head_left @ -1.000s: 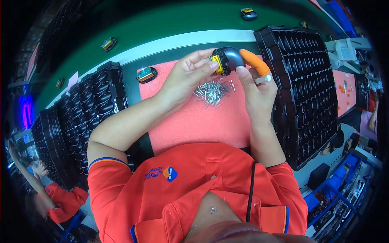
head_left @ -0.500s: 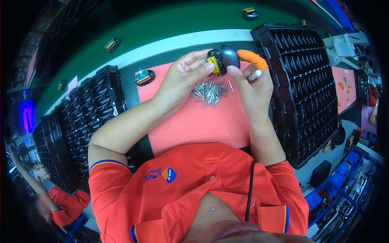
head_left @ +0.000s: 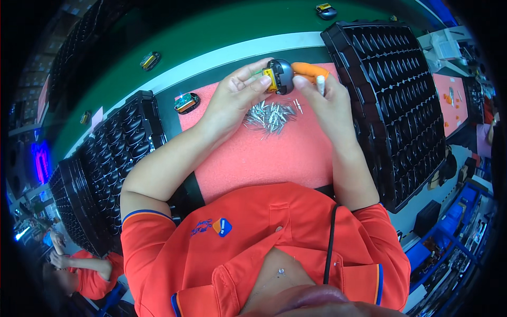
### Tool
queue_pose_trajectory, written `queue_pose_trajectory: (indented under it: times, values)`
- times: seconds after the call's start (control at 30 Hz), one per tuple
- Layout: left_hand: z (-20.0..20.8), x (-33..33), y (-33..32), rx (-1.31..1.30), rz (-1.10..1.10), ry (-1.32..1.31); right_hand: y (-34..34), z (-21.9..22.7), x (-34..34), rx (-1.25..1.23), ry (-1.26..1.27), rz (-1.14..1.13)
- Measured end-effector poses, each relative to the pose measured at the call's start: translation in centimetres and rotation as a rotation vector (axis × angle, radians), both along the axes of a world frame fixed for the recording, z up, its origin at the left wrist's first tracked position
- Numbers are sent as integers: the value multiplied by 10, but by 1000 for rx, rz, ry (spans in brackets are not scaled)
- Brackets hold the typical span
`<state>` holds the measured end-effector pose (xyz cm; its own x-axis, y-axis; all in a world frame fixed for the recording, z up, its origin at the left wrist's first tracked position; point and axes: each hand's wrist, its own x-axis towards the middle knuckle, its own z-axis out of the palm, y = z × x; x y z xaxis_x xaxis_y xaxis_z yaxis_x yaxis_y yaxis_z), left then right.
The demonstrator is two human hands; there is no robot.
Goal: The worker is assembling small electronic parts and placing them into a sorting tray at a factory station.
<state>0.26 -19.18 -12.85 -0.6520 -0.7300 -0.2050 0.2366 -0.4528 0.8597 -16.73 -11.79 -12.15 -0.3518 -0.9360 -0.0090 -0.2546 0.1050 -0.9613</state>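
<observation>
Dark rounded device (head_left: 280, 77): lying between opposing fingers (head_left: 261, 82) with long axis crosswise; clamping its yellow component (head_left: 271, 79) with left hand (head_left: 238, 91); touching its shell (head_left: 287, 75) with right hand (head_left: 328, 99), closure unclear.

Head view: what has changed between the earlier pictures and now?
The right hand has moved left, toward the left hand; the grey shell now sits closer to the yellow piece. The left hand still grips the yellow-fronted part. The metal pins stay piled on the pink mat.
</observation>
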Motion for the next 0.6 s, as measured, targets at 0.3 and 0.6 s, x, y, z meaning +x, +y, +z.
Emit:
queue_pose_trajectory:
  times: [0.3,0.6]
  values:
    - [-8,2,-17,121,130,106,1,-36,0,-34,691,230]
    - [-1,4,-18,408,-22,366,2,-35,-10,-79,713,250]
